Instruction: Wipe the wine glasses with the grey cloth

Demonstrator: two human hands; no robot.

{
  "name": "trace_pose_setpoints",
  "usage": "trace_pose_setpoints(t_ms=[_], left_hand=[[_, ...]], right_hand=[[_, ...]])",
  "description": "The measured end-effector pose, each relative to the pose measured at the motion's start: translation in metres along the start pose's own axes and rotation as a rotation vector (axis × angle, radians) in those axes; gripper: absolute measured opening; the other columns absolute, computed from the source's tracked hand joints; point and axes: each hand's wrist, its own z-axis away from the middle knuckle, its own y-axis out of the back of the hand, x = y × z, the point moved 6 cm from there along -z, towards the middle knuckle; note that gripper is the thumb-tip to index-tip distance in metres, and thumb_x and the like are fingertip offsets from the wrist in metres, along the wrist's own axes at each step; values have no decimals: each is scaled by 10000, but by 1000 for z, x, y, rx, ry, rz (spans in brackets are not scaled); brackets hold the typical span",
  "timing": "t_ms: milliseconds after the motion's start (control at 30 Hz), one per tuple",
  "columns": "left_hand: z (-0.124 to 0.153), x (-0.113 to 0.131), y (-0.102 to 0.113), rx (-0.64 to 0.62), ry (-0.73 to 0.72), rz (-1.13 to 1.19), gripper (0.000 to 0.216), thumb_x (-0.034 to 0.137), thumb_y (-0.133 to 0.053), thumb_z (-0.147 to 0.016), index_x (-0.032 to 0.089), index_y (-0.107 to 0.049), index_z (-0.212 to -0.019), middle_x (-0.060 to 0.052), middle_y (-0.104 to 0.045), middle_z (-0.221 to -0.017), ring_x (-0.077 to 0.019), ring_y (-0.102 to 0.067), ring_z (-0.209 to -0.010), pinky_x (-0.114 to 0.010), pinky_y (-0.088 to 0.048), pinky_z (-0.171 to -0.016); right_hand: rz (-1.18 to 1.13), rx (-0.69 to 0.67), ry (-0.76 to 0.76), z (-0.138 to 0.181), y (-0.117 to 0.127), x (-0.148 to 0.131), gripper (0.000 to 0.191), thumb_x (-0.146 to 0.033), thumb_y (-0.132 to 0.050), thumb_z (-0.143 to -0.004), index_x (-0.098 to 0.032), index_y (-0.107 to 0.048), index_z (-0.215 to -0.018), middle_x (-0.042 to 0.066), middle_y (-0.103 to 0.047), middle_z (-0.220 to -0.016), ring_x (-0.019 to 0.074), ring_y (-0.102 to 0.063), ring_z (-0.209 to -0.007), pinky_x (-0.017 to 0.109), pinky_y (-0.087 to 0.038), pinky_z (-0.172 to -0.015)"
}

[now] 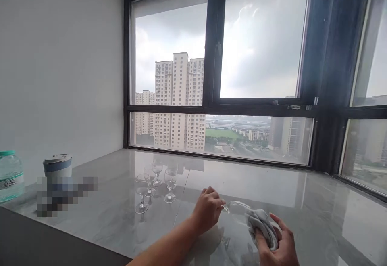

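My left hand (pixel 208 209) is closed around the stem end of a clear wine glass (pixel 238 210), which lies sideways in the air above the glossy sill. A grey cloth (pixel 262 227) is bunched in my right hand (pixel 279 244), its fingers curled about it. The cloth presses against the glass's bowl end and hides the rim. To the left of my left hand, several small stemmed glasses (pixel 170 183) stand upright in a cluster on the grey marbled surface (pixel 111 205).
A plastic bottle (pixel 10 177) with a green cap stands at the far left edge. Near it is a blue and white container (pixel 58 165), with a blurred patch in front. A dark-framed window (pixel 211 107) rises behind the sill, and a white wall (pixel 63 68) bounds the left.
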Motion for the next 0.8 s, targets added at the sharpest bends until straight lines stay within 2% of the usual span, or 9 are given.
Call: trace_pose_setpoints(t_ms=[133,233,333,400,467,567,667,800], left_hand=[[-2,6,-3,-36,-3,9,152,151,-642,-872,229,-741,-958,-54,-683,-863,-226,-552,-952,-361,-406,-843],[-3,10,0,-30,-24,9,187,135,-636,-878,231,-730,-1008,-53,-683,-890,-226,-551,-961,-364,-408,-852],[-4,14,1,-28,-66,2,204,107,-628,-875,233,-727,-1001,-52,-678,-890,-224,-548,-961,-361,-409,-848],[-4,18,1,-35,-117,-8,205,87,-611,-875,230,-731,-960,-53,-674,-885,-220,-546,-960,-356,-409,-842],[-3,23,0,-36,-172,-16,203,89,-585,-891,228,-729,-925,-55,-669,-877,-215,-547,-956,-355,-410,-843],[-2,32,2,2,-251,-5,211,136,-532,-940,232,-719,-945,-56,-669,-881,-215,-547,-974,-361,-411,-862],[-1,38,8,59,-286,46,232,193,-470,-987,231,-699,-993,-58,-681,-914,-216,-546,-1015,-363,-410,-891],[-4,32,17,136,-171,144,262,247,-424,-1009,204,-676,-952,-63,-668,-860,-214,-551,-977,-348,-423,-872]], right_hand=[[-164,-51,35,1,2,-6,679,-570,-619,-760,-219,-496,-1328,84,-647,-1054,299,-639,-963,391,-490,-811],[-306,-56,-1,-1,7,-4,757,-589,-697,-708,-189,-492,-1318,82,-652,-1023,286,-642,-943,381,-505,-815],[-403,67,-44,-3,19,1,777,-579,-730,-701,-179,-467,-1314,104,-637,-1067,288,-637,-975,404,-501,-870],[-393,169,-58,-3,28,4,771,-571,-729,-715,-188,-451,-1323,110,-626,-1091,293,-631,-990,428,-491,-891],[-340,202,-29,-4,33,2,739,-576,-709,-729,-200,-464,-1316,107,-620,-1111,299,-623,-1008,444,-477,-908],[-259,88,37,-6,29,-4,632,-577,-659,-746,-213,-531,-1247,96,-630,-1134,304,-615,-1033,443,-465,-920],[-307,-19,3,-11,23,-1,600,-535,-650,-750,-207,-529,-1237,89,-652,-1105,296,-627,-1018,425,-484,-902],[-424,-85,-107,-14,18,9,676,-501,-706,-717,-182,-491,-1273,101,-659,-1092,295,-646,-988,420,-510,-880]])
